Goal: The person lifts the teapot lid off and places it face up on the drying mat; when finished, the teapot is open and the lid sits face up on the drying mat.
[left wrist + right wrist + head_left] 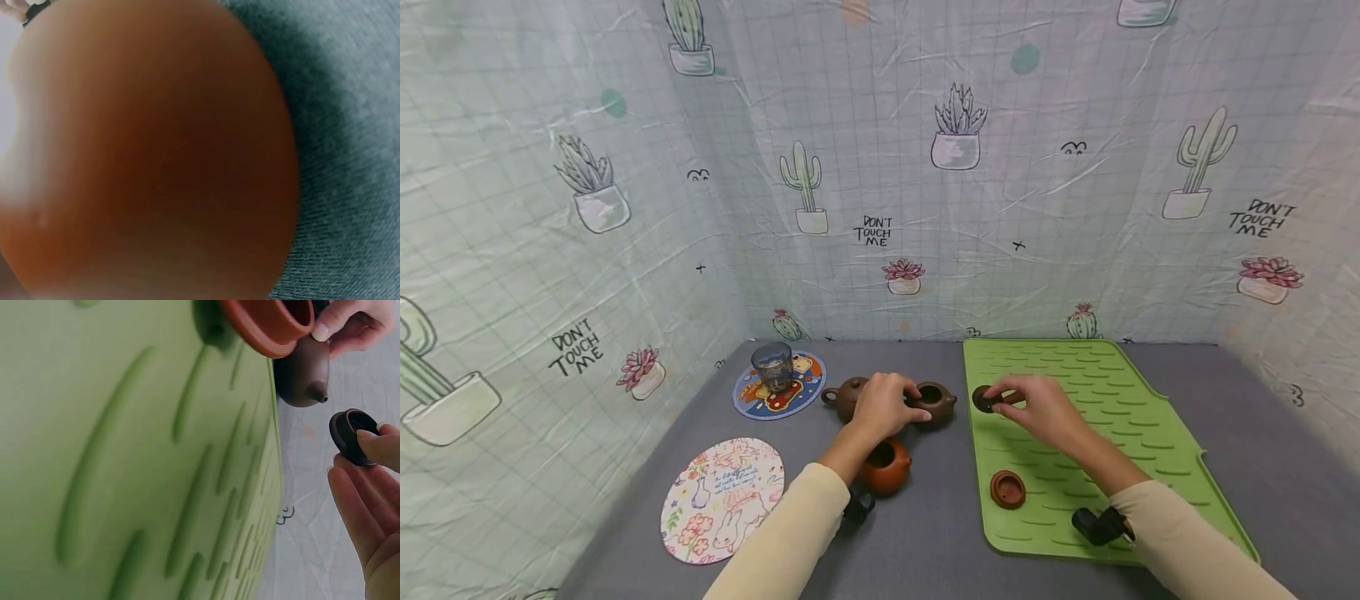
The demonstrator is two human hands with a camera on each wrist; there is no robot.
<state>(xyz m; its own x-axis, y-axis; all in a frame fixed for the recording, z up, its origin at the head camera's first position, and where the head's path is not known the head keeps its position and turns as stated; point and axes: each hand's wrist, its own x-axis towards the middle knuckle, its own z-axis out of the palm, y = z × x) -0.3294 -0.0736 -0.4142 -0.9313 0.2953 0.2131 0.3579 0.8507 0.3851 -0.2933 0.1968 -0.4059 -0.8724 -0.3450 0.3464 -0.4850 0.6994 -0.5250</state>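
My left hand (887, 407) grips a dark brown teapot (943, 410) at its handle side; the teapot's top is uncovered. My right hand (1041, 408) pinches a small dark lid (340, 434) between thumb and fingers, over the left edge of the green mat (1075, 467). Below my left wrist sits an orange-brown teapot (891, 477), also uncovered, whose rounded body (169, 156) fills much of the left wrist view. A reddish-brown lid (1007, 489) lies on the mat near its front left corner. Behind my left hand, a lidded brown teapot (846, 402) is partly hidden.
At the back left, a clear dark-tinted glass (772, 367) stands on a round blue patterned coaster (748, 400). A round white floral mat (722, 500) lies at the front left. Printed cloth (880, 167) hangs behind the grey tabletop (932, 525).
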